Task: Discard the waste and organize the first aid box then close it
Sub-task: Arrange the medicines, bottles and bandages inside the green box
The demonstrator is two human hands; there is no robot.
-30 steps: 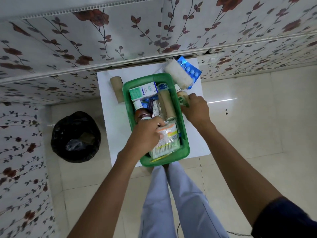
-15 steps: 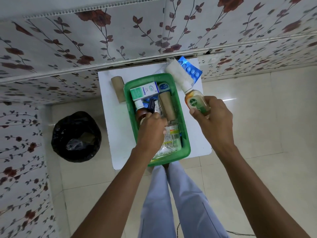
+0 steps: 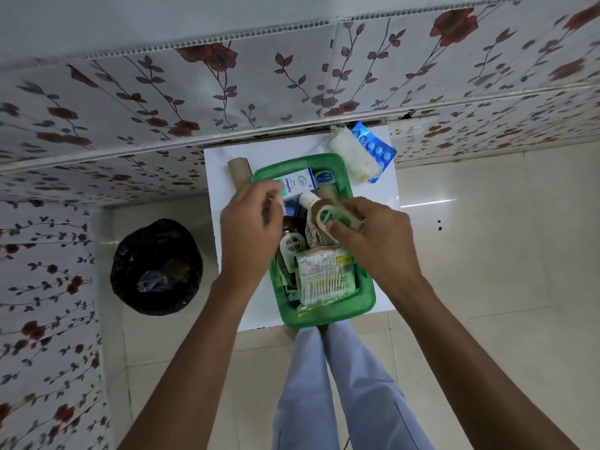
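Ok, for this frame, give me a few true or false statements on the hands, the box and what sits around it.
1. The right hand holds a small Dettol bottle over the green box. True.
2. The bin stands on the table. False: it is on the floor, left of the table.
3. The blue blister pack lies inside the box. False: it lies on the table behind it.
4. A cotton swab packet lies in the box. True.

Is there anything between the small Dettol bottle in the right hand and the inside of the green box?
Nothing blocks it: the small white-capped Dettol bottle in the right hand hangs over the green plastic box, though packed items fill the space below.
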